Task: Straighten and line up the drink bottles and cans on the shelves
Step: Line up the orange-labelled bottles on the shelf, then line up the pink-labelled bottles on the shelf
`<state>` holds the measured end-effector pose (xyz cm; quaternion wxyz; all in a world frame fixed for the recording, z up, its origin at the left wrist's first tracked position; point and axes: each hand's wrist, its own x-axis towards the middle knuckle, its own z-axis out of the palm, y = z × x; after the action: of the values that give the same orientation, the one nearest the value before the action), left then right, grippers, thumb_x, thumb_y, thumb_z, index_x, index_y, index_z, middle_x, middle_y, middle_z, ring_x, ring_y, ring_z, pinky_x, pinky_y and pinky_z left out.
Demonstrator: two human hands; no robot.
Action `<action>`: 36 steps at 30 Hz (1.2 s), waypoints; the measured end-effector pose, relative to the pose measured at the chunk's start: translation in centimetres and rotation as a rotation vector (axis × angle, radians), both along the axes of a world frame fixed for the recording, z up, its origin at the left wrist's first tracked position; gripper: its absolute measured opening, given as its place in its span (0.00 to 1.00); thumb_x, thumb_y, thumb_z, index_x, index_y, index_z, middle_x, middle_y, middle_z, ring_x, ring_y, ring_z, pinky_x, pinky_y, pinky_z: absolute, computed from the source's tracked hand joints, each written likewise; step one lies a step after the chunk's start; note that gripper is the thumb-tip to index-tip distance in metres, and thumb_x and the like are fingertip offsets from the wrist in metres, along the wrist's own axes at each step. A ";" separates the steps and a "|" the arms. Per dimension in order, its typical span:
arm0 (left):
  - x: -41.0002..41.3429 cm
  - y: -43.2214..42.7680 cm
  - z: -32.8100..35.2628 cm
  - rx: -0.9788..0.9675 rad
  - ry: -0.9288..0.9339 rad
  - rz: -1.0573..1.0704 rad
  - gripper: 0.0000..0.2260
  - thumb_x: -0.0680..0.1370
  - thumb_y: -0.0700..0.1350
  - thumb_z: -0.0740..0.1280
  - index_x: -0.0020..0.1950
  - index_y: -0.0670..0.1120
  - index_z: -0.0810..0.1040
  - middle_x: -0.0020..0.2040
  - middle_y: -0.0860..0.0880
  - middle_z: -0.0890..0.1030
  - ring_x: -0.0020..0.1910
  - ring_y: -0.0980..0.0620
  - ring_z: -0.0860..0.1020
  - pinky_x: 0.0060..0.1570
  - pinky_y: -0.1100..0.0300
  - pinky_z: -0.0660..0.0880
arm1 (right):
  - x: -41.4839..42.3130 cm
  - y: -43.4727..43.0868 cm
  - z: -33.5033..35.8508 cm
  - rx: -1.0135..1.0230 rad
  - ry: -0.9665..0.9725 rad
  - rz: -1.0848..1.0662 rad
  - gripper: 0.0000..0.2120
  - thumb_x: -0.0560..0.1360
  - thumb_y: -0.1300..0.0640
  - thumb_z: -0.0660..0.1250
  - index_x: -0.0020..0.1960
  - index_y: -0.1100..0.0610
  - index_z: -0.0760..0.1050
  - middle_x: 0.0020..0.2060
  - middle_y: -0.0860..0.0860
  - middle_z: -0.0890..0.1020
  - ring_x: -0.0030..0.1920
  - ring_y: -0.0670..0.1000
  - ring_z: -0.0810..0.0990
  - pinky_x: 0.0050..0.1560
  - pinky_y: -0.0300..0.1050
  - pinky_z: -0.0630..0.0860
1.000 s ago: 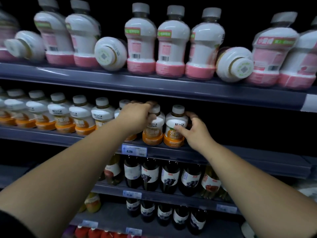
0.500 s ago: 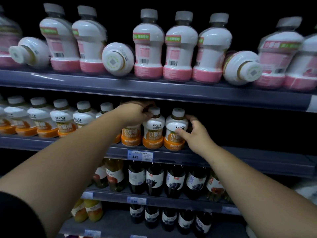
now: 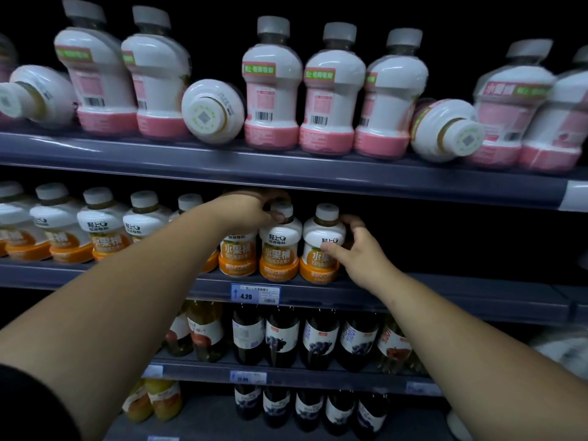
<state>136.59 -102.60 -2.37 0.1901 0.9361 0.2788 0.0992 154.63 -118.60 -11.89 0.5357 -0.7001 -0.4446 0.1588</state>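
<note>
Both hands work the middle shelf point(image 3: 413, 289), at centre frame. Left hand point(image 3: 251, 210) is curled over the tops of two orange-banded bottles, fingers closed around the neck of the second-from-end bottle point(image 3: 280, 245); whether it also grips the third bottle point(image 3: 238, 254) beneath the palm is unclear from this angle. Right hand point(image 3: 358, 249) is half open, thumb pressed on the label of the end bottle point(image 3: 323, 246), fingers wrapped behind at 3 o'clock. Change over the last second: the gap beside these bottles has closed. Three now stand upright, touching, labels forward, where before only two showed. Judgement: this row's end is nearly lined up. Top shelf point(image 3: 286, 167), at 12 o'clock, holds the remaining work: pink-banded bottles, three lying on their sides, such as one tipped bottle point(image 3: 211, 111) at 11 o'clock.
</note>
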 end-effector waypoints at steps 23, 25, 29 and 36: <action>6.6 -19.8 8.4 0.452 -0.521 -0.556 0.20 0.77 0.63 0.61 0.68 0.60 0.71 0.58 0.69 0.71 0.59 0.69 0.71 0.56 0.74 0.66 | 3.6 -22.2 14.5 0.283 -0.306 -0.030 0.23 0.72 0.49 0.73 0.63 0.32 0.71 0.63 0.41 0.76 0.63 0.41 0.76 0.58 0.41 0.77; 9.2 -22.1 9.8 0.469 -0.537 -0.534 0.21 0.76 0.63 0.61 0.68 0.58 0.72 0.59 0.65 0.73 0.58 0.66 0.73 0.55 0.70 0.69 | 6.1 -25.0 16.6 0.272 -0.339 -0.048 0.23 0.73 0.49 0.74 0.64 0.32 0.71 0.63 0.41 0.75 0.61 0.41 0.78 0.55 0.39 0.77; 14.3 -26.1 11.7 0.451 -0.598 -0.464 0.21 0.74 0.61 0.65 0.65 0.55 0.76 0.58 0.61 0.77 0.55 0.64 0.75 0.55 0.71 0.69 | 11.1 -28.4 20.1 0.303 -0.398 -0.037 0.24 0.73 0.54 0.75 0.65 0.40 0.72 0.64 0.42 0.75 0.61 0.38 0.76 0.56 0.41 0.78; 18.5 -27.3 14.3 0.327 -0.625 -0.257 0.26 0.68 0.63 0.65 0.63 0.53 0.78 0.57 0.58 0.78 0.52 0.61 0.77 0.55 0.64 0.73 | 16.4 -27.0 23.6 0.168 -0.427 0.003 0.27 0.72 0.53 0.76 0.68 0.43 0.71 0.65 0.44 0.73 0.62 0.40 0.73 0.60 0.45 0.76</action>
<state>155.10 -129.91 11.93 0.1250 0.9061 0.0679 0.3985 171.06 -145.65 11.66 0.4857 -0.6701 -0.5605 -0.0298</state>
